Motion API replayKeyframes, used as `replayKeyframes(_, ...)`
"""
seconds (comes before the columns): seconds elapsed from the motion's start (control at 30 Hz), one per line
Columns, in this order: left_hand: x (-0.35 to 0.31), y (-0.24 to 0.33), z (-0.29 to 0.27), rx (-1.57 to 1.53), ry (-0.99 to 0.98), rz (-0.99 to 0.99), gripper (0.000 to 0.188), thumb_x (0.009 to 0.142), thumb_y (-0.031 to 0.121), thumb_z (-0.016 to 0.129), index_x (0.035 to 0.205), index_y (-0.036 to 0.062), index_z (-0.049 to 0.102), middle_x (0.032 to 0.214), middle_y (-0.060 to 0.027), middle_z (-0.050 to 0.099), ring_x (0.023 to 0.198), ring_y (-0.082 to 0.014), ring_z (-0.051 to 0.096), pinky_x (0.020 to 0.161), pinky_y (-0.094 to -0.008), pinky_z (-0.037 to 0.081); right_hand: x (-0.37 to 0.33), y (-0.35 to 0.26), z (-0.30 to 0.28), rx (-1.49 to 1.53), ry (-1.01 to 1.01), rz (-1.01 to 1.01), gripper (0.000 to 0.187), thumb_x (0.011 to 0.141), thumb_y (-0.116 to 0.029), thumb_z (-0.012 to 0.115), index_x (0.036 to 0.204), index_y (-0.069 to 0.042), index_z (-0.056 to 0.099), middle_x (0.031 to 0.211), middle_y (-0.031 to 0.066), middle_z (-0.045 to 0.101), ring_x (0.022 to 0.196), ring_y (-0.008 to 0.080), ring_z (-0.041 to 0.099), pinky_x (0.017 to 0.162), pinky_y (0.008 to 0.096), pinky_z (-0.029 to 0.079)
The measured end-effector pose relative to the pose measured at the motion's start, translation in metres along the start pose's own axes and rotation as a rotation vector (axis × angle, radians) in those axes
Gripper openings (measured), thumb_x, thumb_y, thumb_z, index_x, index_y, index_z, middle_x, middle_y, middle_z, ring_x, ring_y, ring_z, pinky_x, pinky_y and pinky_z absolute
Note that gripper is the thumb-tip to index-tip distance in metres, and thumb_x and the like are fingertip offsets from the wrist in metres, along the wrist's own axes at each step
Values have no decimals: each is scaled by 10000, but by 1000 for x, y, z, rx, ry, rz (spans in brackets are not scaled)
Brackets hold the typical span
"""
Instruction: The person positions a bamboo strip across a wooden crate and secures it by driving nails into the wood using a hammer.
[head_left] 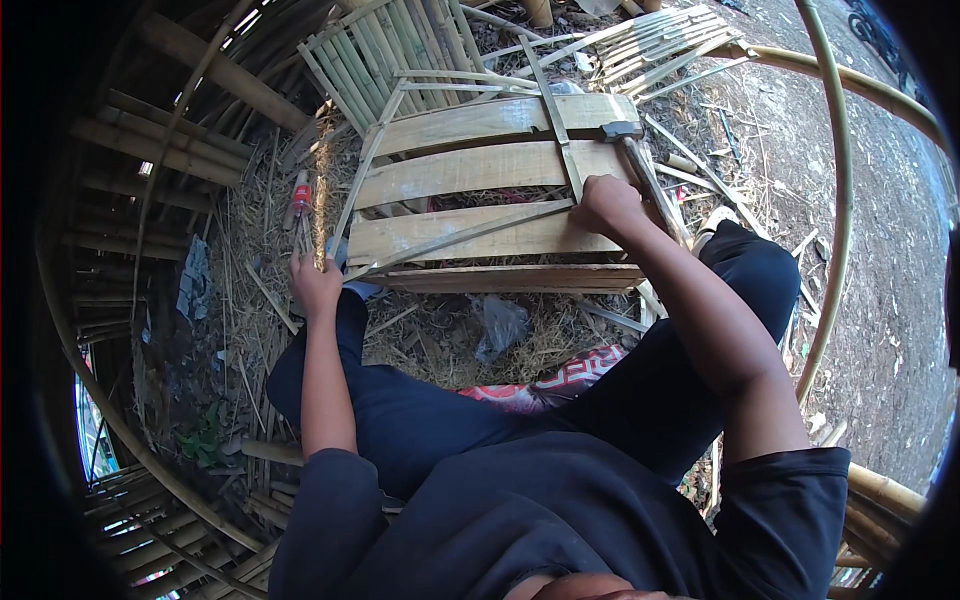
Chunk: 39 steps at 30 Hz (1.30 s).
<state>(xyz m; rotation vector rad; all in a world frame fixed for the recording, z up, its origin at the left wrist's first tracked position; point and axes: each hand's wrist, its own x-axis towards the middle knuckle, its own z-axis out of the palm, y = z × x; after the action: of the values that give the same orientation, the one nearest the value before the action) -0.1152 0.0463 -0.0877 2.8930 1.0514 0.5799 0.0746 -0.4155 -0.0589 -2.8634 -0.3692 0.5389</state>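
A four-sided frame of thin bamboo strips (470,229) lies over a low bench of pale wooden planks (430,178). At its near right corner my right hand (606,207) is closed on the strips, knuckles up, resting above the planks. Just right of that hand, a hammer (648,180) leans across the bench's end, its metal head on the far side. My left hand (316,287) is down beside the bench's left end, close to the frame's near left corner. Its thumb and fingers look apart. Beyond it lies a clear plastic bottle with a red label (301,197).
Slatted bamboo panels (385,55) lie beyond the bench, with another slatted piece (660,45) at far right. Bamboo walling (165,150) closes the left side. A curved bamboo pole (838,200) rises at right. Straw, offcuts and a crumpled plastic bag (498,328) cover the ground near my legs.
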Motion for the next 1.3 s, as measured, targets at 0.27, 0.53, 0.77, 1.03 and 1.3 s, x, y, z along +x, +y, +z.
replayKeyframes(0.27, -37, 170, -9, -688, -377, 707, 349, 913, 96, 691, 1257, 40, 686, 1270, -180, 673, 1234, -360, 620, 1078, -422, 473, 4, 6, -9, -58, -79, 16, 390, 811, -324, 733, 1105, -71, 769, 1139, 164, 756, 1056, 340, 735, 881, 440, 594)
replayKeyframes(0.53, -92, 279, 25, -655, -348, 868, 341, 903, 168, 742, 1234, 87, 728, 1114, -99, 695, 1104, -310, 641, 992, -429, 487, 5, 19, -13, -104, -149, -27, 567, 814, -489, 793, 1158, -43, 733, 1146, 174, 747, 1077, 344, 720, 936, 432, 574)
replayKeyframes(0.77, -98, 297, 37, -752, -386, 695, 209, 903, 191, 748, 1090, 106, 787, 1058, -74, 693, 1059, -284, 649, 956, -431, 478, 40, 52, -14, 29, -138, -69, 382, 768, -342, 849, 889, 8, 756, 825, 167, 758, 783, 291, 760, 713, 406, 606)
replayKeyframes(1.03, -94, 308, 40, -729, -391, 661, 212, 898, 214, 758, 1094, 140, 793, 1053, -65, 707, 1035, -275, 670, 932, -414, 477, 47, 43, -4, 331, -28, -122, 268, 797, -244, 873, 854, 8, 801, 706, 167, 732, 625, 265, 716, 650, 395, 561)
replayKeyframes(1.3, -93, 309, 48, -740, -343, 641, 213, 877, 224, 774, 1078, 158, 799, 1020, -54, 702, 998, -267, 672, 898, -395, 479, 52, 43, -3, 478, -69, -27, 274, 775, -258, 893, 889, -20, 818, 782, 169, 761, 691, 242, 732, 681, 382, 571)
